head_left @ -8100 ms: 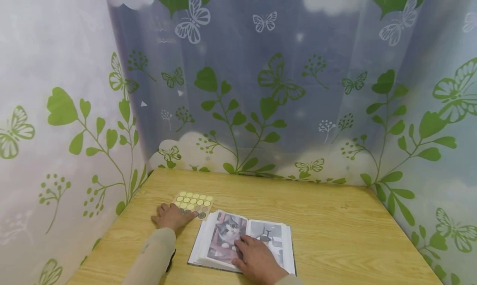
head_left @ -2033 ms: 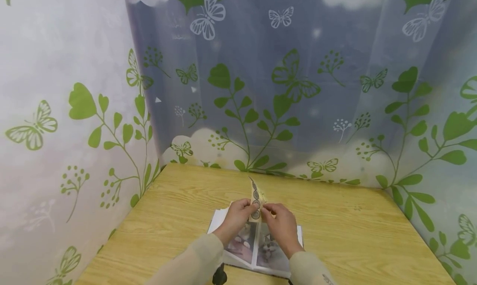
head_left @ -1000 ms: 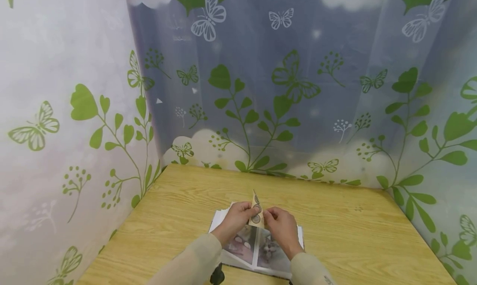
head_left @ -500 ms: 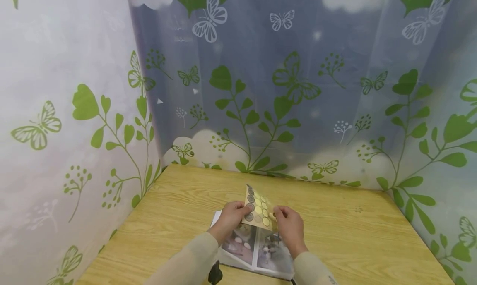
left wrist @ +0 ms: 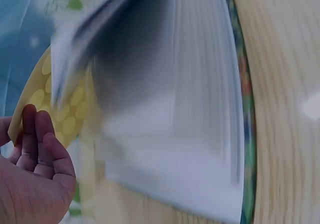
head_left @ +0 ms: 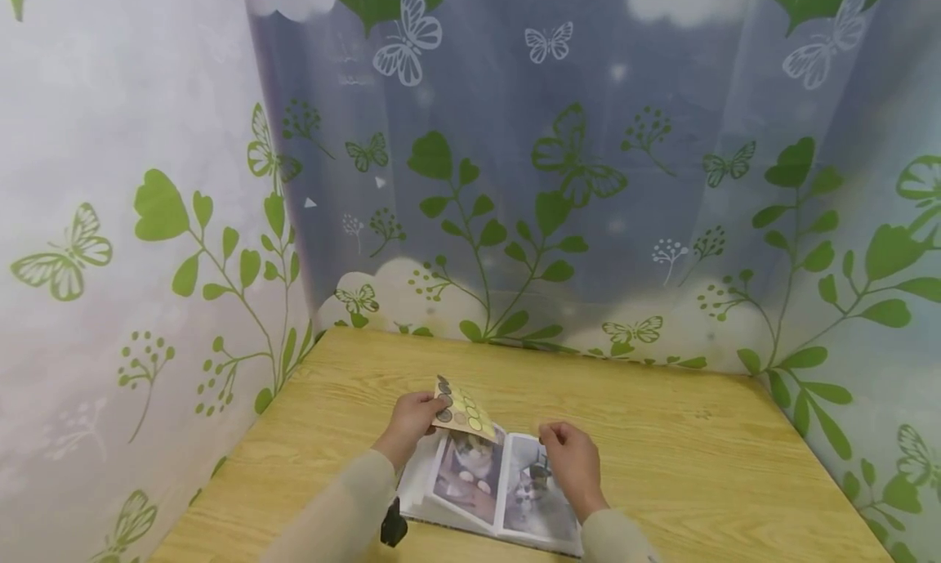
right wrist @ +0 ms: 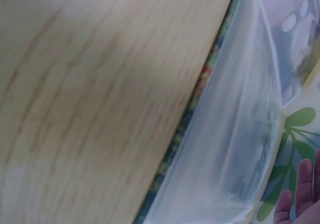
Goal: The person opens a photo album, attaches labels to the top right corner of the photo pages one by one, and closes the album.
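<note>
The left hand [head_left: 412, 420] pinches the near-left corner of a small tan backing sheet of round yellow stickers [head_left: 461, 412], fingers curled behind it and thumb on its face, as the left wrist view also shows [left wrist: 40, 149]. The sheet hangs tilted in the air over the far-left corner of the open photo album with clear plastic sleeves [head_left: 485, 485]; several of its circles nearest the hand look grey and bare, the rest pale yellow. The album lies open near the front edge of the light wood-grain table [head_left: 662, 432], left of the table's middle. Its sleeves hold photographs: a cat picture on the left page, another greyish picture on the right page, too blurred to read further. The right hand [head_left: 572, 457] hovers over the right page with its fingers loosely bent together; whether the fingertips pinch a peeled sticker cannot be told. Half a second ago both hands held the sheet upright between them above the album's spine; now only the left hand has it, carried to the left and lowered, while the right hand has let go.
</note>
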### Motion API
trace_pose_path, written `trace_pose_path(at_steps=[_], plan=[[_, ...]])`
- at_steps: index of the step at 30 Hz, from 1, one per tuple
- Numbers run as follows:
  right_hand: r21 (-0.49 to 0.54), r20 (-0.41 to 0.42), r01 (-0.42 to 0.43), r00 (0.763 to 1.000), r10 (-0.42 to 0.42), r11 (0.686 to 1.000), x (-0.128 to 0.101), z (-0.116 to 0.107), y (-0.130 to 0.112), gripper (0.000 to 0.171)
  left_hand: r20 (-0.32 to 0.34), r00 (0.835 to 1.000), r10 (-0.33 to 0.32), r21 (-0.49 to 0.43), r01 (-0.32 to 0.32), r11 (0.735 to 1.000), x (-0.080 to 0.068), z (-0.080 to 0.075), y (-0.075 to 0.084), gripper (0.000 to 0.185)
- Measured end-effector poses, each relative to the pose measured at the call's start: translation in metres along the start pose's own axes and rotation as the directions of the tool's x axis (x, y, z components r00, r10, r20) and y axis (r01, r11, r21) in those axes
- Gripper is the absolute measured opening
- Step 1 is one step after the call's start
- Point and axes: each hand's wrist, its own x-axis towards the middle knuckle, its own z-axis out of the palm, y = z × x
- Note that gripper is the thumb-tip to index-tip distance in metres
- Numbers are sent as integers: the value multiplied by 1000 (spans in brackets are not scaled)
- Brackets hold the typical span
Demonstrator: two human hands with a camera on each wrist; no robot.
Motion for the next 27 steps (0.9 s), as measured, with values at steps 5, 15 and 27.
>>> trace_pose_path(at_steps=[5,15,27], plan=[[-9,13,-7,1000,7,1000,-1,3,5,22,-85,996,-31,30,34,999,11,-28,-11,30],[-20,25,4,1000,-3,1000,-1,5,9,22,-190,979,-77,48,87,995,22,-80,-28,40],[-36,27,1,1000,0,999,-1,6,10,22,-159,987,-33,265,75,961,9,-83,-21,61]])
